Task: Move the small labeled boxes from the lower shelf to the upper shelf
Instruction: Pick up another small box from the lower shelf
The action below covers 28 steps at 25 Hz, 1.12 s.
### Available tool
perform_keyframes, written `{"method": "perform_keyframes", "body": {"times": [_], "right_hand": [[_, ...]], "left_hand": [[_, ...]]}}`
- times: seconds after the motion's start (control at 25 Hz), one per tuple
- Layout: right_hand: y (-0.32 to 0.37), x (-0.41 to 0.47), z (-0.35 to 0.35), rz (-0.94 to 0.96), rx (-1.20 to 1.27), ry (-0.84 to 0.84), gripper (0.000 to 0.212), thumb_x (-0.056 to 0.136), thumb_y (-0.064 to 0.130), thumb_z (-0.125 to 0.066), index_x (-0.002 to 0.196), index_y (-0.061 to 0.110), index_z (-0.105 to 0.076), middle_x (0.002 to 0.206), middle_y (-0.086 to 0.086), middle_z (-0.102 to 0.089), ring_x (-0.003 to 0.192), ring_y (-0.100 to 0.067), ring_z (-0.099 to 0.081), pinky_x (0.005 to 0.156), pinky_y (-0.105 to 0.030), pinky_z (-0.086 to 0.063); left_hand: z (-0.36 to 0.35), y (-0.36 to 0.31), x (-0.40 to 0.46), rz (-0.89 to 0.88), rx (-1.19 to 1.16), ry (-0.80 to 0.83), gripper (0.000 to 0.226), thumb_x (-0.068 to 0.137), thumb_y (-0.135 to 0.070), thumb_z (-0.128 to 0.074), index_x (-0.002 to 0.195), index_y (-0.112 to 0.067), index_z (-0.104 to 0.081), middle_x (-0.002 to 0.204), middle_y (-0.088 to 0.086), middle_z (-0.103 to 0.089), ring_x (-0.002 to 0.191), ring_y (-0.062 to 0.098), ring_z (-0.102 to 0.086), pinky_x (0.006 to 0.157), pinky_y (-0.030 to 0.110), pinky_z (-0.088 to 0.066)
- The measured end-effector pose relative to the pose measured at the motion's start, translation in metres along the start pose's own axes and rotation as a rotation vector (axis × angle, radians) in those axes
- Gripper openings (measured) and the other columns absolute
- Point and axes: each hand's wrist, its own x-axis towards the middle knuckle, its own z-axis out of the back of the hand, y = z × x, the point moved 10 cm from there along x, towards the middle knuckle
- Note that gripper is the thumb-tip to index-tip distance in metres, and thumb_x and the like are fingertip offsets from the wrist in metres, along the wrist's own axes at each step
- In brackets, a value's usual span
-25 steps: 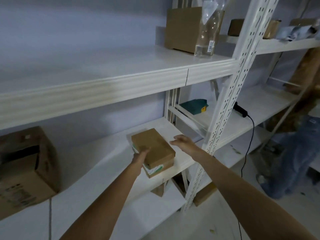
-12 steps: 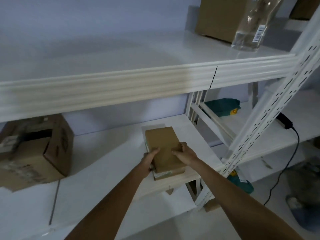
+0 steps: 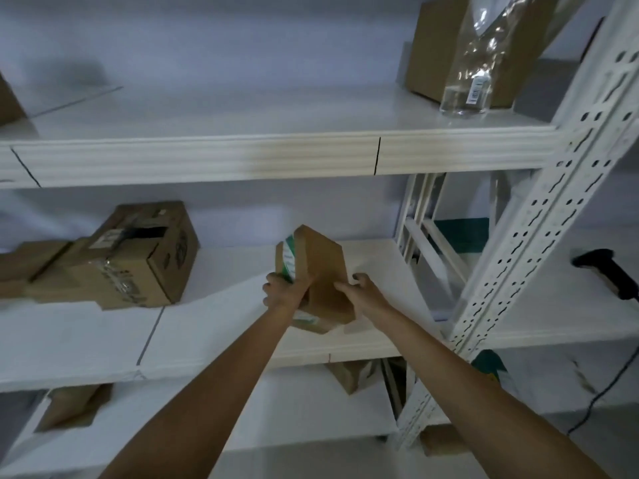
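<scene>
Box held between left hand and right hand, above lower shelf; carton to its left; upper shelf overhead, bearing bottle at right.

Labels on the small box and bottle are too blurred to read.

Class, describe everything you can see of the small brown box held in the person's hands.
The small brown box looks like plain cardboard, rectangular and closed, with a white and green label on its left side face. It is tilted, one end raised toward the wall, lifted off the lower shelf. The left hand grips its left side over the label; the right hand holds its right edge. A pale printed patch shows on its lower end.
</scene>
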Motion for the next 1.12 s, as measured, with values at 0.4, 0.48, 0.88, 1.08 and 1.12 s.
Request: {"method": "perform_keyframes", "body": {"times": [0.4, 0.48, 0.88, 1.08, 1.12], "right_hand": [[0.044, -0.007, -0.031, -0.229, 0.559, 0.041, 0.098, 0.050, 0.070, -0.080, 0.129, 0.019, -0.051, 0.125, -0.009, -0.061, 0.111, -0.034, -0.060, 0.090, -0.052, -0.052], [0.030, -0.004, -0.038, -0.283, 0.649, -0.020, 0.117, 0.023, 0.067, -0.088, 0.126, 0.022, -0.054, 0.118, -0.007, -0.068, 0.102, -0.032, -0.063, 0.081, -0.050, -0.051], [0.002, 0.002, -0.026, -0.264, 0.637, 0.058, 0.083, 0.060, 0.052, -0.085, 0.129, 0.018, -0.052, 0.113, -0.011, -0.062, 0.099, -0.028, -0.059, 0.071, -0.040, -0.051], [0.018, -0.008, -0.009, -0.056, 0.515, 0.210, 0.041, 0.078, 0.039, -0.079, 0.110, 0.015, -0.068, 0.099, -0.007, -0.070, 0.094, -0.024, -0.066, 0.082, -0.037, -0.055], [0.022, -0.011, -0.008, -0.028, 0.498, 0.236, 0.033, 0.082, 0.036, -0.076, 0.107, 0.016, -0.069, 0.098, -0.006, -0.071, 0.093, -0.023, -0.067, 0.083, -0.036, -0.055]], "left_hand": [[-0.013, -0.072, -0.086, -0.937, 1.133, -0.569, 0.084, 0.055, -0.027, -0.082, 0.135, -0.014, -0.058, 0.133, 0.015, -0.059, 0.110, 0.041, -0.055, 0.092, 0.055, -0.038], [-0.034, -0.066, -0.096, -1.077, 1.257, -0.588, 0.070, 0.066, -0.032, -0.079, 0.131, -0.013, -0.062, 0.128, 0.012, -0.065, 0.109, 0.038, -0.057, 0.088, 0.052, -0.039], [0.033, -0.079, -0.109, -0.882, 0.697, -0.299, 0.061, 0.084, -0.051, -0.050, 0.128, -0.009, -0.056, 0.127, 0.012, -0.058, 0.112, 0.032, -0.058, 0.094, 0.044, -0.044], [0.076, -0.042, -0.025, -0.220, -0.005, 0.237, 0.089, 0.081, -0.063, -0.063, 0.149, -0.015, -0.030, 0.154, 0.009, -0.034, 0.143, 0.031, -0.035, 0.115, 0.045, -0.031], [0.070, -0.030, -0.020, -0.165, -0.058, 0.389, 0.100, 0.074, -0.069, -0.066, 0.151, -0.017, -0.028, 0.156, 0.006, -0.034, 0.144, 0.031, -0.035, 0.118, 0.046, -0.029]]}}
